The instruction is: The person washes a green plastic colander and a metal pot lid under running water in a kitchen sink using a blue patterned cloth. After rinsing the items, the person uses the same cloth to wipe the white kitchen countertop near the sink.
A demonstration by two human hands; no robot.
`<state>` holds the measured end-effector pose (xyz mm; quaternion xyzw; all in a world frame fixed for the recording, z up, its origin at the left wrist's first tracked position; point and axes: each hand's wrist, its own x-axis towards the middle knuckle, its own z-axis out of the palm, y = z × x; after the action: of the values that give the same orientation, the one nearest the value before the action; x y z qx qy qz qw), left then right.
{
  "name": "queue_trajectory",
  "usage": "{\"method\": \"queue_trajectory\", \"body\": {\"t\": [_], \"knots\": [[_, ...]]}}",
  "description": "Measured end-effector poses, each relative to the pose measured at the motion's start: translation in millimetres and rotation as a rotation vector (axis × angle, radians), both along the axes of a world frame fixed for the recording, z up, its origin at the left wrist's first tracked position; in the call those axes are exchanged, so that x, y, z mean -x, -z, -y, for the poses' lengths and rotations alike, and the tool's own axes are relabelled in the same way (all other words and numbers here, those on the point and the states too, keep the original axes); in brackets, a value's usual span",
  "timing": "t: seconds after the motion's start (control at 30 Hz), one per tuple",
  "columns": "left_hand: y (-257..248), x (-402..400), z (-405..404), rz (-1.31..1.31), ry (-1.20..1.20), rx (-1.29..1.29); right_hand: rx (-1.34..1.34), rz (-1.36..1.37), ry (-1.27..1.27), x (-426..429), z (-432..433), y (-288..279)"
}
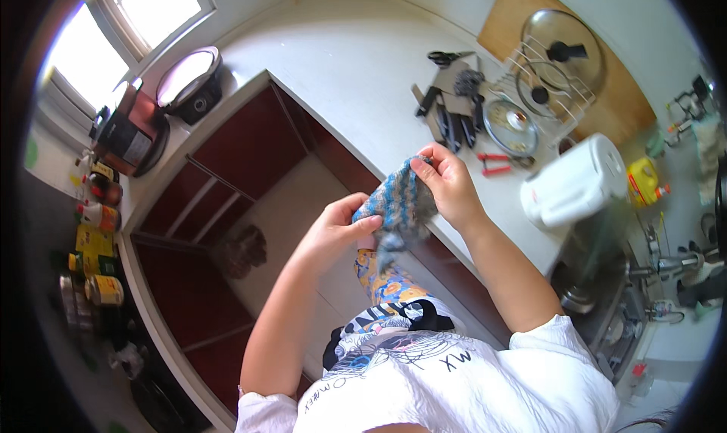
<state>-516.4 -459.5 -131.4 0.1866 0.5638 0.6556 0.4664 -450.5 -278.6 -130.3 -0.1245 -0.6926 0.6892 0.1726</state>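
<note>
A blue and grey patterned cloth (pixel 392 200) hangs between my two hands, above the floor and close to the counter's front edge. My left hand (pixel 346 220) pinches its left side with the thumb on top. Up at the right corner, my right hand (pixel 446 177) grips the cloth between thumb and fingers. Its lower end dangles loosely and looks blurred. Beyond the hands lies the white countertop (pixel 346 64), where several black-handled knives (pixel 451 123), a pair of scissors (pixel 448 58) and red-handled scissors (pixel 497 165) lie.
A white electric kettle (pixel 573 183) stands right of my right hand, before a sink (pixel 579 285). Pot lids (pixel 562 50) lean in a wire rack (pixel 579 106). A small glass lid (pixel 510 127) lies nearby. At left are a rice cooker (pixel 130 132), a black oval pot (pixel 193 86) and bottles (pixel 99 214).
</note>
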Motion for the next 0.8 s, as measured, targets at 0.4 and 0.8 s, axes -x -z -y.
{"method": "queue_trajectory", "body": {"t": [0.4, 0.8], "knots": [[-38.6, 252.3, -44.5, -0.803, -0.118, 0.446, 0.108, 0.233, -0.499, 224.1, -68.8, -31.4], [-2.0, 424.4, -127.3, -0.725, 0.416, 0.256, 0.533, 0.109, -0.179, 381.1, -75.9, -22.0]]}}
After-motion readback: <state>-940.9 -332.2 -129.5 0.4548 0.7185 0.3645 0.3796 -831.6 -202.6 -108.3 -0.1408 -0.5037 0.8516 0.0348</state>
